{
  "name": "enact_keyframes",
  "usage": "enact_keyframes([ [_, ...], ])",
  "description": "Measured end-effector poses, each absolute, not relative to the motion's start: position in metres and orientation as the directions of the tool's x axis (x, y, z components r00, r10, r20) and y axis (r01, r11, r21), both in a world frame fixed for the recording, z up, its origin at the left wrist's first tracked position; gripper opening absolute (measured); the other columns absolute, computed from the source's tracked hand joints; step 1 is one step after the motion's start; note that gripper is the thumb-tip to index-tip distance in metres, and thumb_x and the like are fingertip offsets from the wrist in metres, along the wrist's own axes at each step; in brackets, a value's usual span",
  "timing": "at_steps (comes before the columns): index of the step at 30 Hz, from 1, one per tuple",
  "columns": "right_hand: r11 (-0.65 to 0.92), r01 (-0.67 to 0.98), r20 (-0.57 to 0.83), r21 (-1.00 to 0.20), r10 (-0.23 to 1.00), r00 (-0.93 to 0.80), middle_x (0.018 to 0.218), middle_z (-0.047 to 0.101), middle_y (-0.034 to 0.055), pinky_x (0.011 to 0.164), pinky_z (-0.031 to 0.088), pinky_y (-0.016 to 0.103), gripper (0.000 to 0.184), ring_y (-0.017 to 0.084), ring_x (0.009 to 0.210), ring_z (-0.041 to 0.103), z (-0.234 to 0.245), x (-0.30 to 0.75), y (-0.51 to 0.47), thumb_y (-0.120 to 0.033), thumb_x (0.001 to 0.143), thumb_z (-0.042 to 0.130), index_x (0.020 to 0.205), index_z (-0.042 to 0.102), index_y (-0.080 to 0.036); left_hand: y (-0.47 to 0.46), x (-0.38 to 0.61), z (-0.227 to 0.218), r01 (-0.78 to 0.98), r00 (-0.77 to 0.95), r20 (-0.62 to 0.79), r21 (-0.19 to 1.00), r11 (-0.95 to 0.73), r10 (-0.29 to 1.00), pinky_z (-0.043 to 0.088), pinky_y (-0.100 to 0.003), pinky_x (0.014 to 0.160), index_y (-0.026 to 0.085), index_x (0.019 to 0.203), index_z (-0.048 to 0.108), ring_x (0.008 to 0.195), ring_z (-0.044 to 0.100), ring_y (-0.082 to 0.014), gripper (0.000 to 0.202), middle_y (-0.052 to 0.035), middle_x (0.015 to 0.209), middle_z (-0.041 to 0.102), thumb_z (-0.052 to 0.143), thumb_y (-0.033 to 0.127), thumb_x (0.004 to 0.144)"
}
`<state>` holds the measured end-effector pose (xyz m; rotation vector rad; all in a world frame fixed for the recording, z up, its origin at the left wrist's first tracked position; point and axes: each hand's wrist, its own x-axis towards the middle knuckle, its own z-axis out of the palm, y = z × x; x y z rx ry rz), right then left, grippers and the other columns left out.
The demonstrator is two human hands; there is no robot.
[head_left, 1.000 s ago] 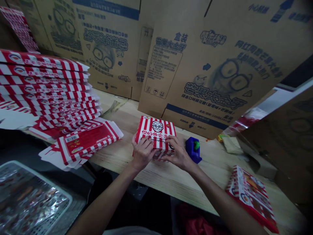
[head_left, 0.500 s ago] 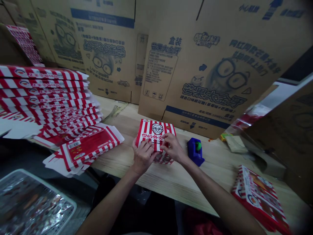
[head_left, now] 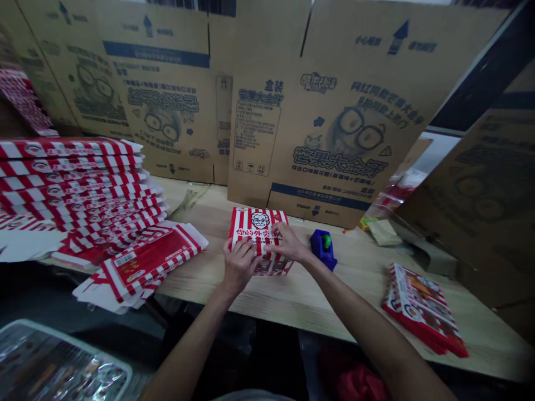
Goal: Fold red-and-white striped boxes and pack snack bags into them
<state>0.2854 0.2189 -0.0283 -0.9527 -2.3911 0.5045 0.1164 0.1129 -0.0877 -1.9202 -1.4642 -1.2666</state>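
Item one, under your hands: one red-and-white striped box (head_left: 256, 227), closer to the worktop's (head_left: 349, 284) front edge than its back edge, your left hand (head_left: 239, 266) holding its near left corner with fingers over the top, your right hand (head_left: 288, 243) touching the top by the right edge with fingers bent, though you cannot tell whether they pinch anything. Also listed: one blue tape dispenser (head_left: 323, 250) just right of the box, one stack of flat cartons (head_left: 79, 186) at the worktop's left end, and striped packs (head_left: 426, 306) toward its front right corner.
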Motion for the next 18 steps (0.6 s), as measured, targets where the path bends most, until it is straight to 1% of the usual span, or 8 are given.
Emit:
enact_keyframes([
  [3, 0.699, 0.582, 0.268, -0.415, 0.706, -0.656, 0.105, 0.053, 0.0064, 0.091, 0.038, 0.040, 0.049, 0.024, 0.100, 0.048, -0.027, 0.285, 0.219, -0.050, 0.064, 0.075, 0.090, 0.047, -0.020, 0.114, 0.118, -0.089, 0.915, 0.014, 0.838, 0.209, -0.345, 0.546, 0.025, -0.053, 0.103, 0.018, 0.098, 0.066, 0.105, 0.064, -0.0282, 0.022, -0.0098, 0.102, 0.074, 0.063, 0.036, 0.085],
  [5, 0.690, 0.605, 0.229, -0.396, 0.713, -0.663, 0.106, 0.051, 0.0065, 0.092, 0.038, 0.040, 0.050, 0.024, 0.102, 0.047, -0.026, 0.284, 0.219, -0.051, 0.065, 0.075, 0.092, 0.048, -0.019, 0.115, 0.119, -0.090, 0.920, -0.016, 0.839, 0.224, -0.320, 0.544, 0.024, -0.053, 0.104, 0.019, 0.095, 0.066, 0.103, 0.065, -0.0279, 0.021, -0.0089, 0.100, 0.074, 0.063, 0.036, 0.085],
  [8, 0.673, 0.604, 0.179, -0.428, 0.718, -0.673, 0.108, 0.049, 0.0056, 0.096, 0.035, 0.041, 0.046, 0.023, 0.105, 0.045, -0.024, 0.281, 0.221, -0.047, 0.066, 0.077, 0.093, 0.051, -0.019, 0.117, 0.120, -0.090, 0.922, -0.014, 0.849, 0.215, -0.321, 0.528, 0.026, -0.052, 0.102, 0.019, 0.094, 0.066, 0.102, 0.065, -0.0271, 0.018, -0.0088, 0.100, 0.074, 0.063, 0.035, 0.086],
  [9, 0.659, 0.596, 0.177, -0.459, 0.725, -0.666, 0.107, 0.049, 0.0052, 0.097, 0.035, 0.041, 0.044, 0.023, 0.105, 0.045, -0.023, 0.281, 0.221, -0.044, 0.066, 0.078, 0.091, 0.051, -0.019, 0.118, 0.120, -0.090, 0.922, -0.006, 0.853, 0.207, -0.327, 0.521, 0.027, -0.051, 0.102, 0.019, 0.094, 0.066, 0.102, 0.065, -0.0270, 0.018, -0.0087, 0.100, 0.074, 0.063, 0.034, 0.086],
  [11, 0.608, 0.537, 0.208, -0.585, 0.752, -0.625, 0.102, 0.050, 0.0040, 0.097, 0.035, 0.041, 0.038, 0.023, 0.103, 0.045, -0.022, 0.281, 0.222, -0.036, 0.063, 0.079, 0.084, 0.053, -0.019, 0.118, 0.119, -0.090, 0.921, 0.005, 0.859, 0.196, -0.338, 0.512, 0.028, -0.051, 0.101, 0.019, 0.095, 0.065, 0.102, 0.065, -0.0274, 0.017, -0.0090, 0.100, 0.074, 0.063, 0.033, 0.085],
  [14, 0.518, 0.382, 0.287, -0.765, 0.806, -0.517, 0.096, 0.052, 0.0024, 0.096, 0.037, 0.038, 0.030, 0.021, 0.099, 0.048, -0.025, 0.284, 0.221, -0.024, 0.060, 0.077, 0.078, 0.054, -0.019, 0.114, 0.115, -0.089, 0.915, 0.035, 0.851, 0.183, -0.360, 0.523, 0.029, -0.052, 0.101, 0.019, 0.100, 0.065, 0.107, 0.064, -0.0287, 0.018, -0.0112, 0.105, 0.073, 0.062, 0.029, 0.086],
  [16, 0.470, 0.317, 0.323, -0.823, 0.849, -0.418, 0.101, 0.053, 0.0033, 0.098, 0.038, 0.037, 0.025, 0.020, 0.101, 0.049, -0.031, 0.287, 0.220, -0.022, 0.064, 0.070, 0.083, 0.053, -0.020, 0.109, 0.111, -0.088, 0.904, 0.084, 0.828, 0.171, -0.392, 0.554, 0.029, -0.053, 0.103, 0.018, 0.108, 0.063, 0.112, 0.062, -0.0303, 0.024, -0.0140, 0.113, 0.070, 0.061, 0.029, 0.086],
  [18, 0.408, 0.269, 0.330, -0.873, 0.898, -0.291, 0.111, 0.053, 0.0062, 0.101, 0.037, 0.038, 0.029, 0.021, 0.109, 0.049, -0.037, 0.290, 0.221, -0.024, 0.068, 0.065, 0.094, 0.051, -0.020, 0.101, 0.104, -0.087, 0.873, 0.148, 0.793, 0.175, -0.455, 0.591, 0.029, -0.055, 0.106, 0.018, 0.118, 0.059, 0.119, 0.057, -0.0319, 0.036, -0.0160, 0.122, 0.066, 0.063, 0.031, 0.085],
])
